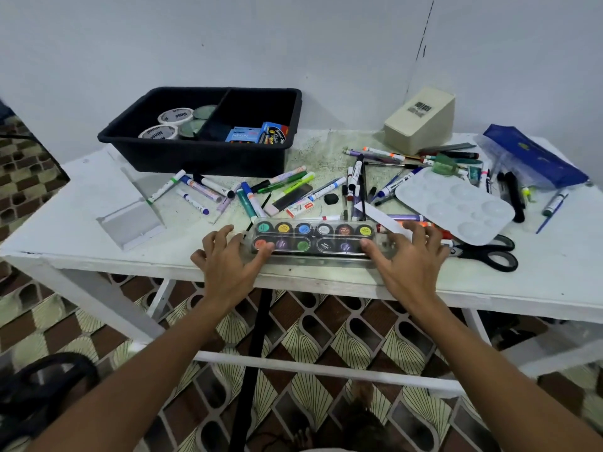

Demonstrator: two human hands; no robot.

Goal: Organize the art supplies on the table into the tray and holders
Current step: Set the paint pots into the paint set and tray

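Both hands sit at the ends of the paint set (314,237) at the worktop's (81,236) near edge: left hand (228,262) and right hand (408,259), each grip open with fingers spread, thumbs touching the case; black tray (199,151) stands far left
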